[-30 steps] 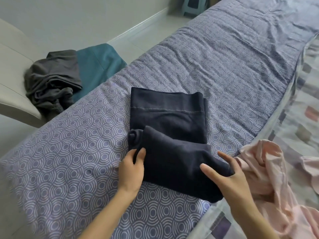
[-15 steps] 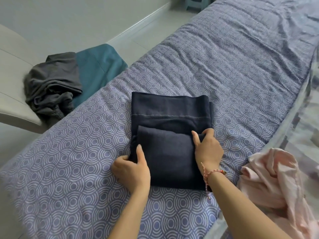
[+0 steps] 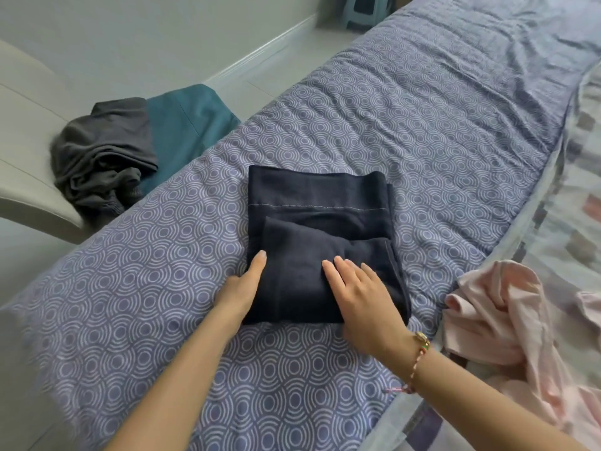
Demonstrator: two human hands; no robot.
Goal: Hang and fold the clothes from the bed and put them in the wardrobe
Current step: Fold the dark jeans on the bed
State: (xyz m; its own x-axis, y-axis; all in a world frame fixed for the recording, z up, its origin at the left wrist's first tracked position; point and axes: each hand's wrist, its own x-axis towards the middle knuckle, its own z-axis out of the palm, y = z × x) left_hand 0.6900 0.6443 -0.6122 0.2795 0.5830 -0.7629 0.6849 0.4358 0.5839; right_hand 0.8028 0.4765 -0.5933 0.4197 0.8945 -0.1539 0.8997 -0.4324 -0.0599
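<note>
Two grips on one folded navy garment [image 3: 318,203], which lies across the near part of the bed [image 3: 422,125]. Left grip [image 3: 242,289] open: fingers straight, laid against the garment's left edge near its front corner. Right grip [image 3: 361,294] open too: palm down, fingers spread flat on the upper folded layer, right of centre. Garment's near half between and under both grips; far half with the stitched hem uncovered. Bracelet [image 3: 422,341] on right wrist. Crumpled pink garment [image 3: 494,307] near right grip, apart from the navy one. Left of bed: grey clothes [image 3: 100,154] heaped on pale chair [image 3: 19,177], touching teal cloth [image 3: 188,118].
</note>
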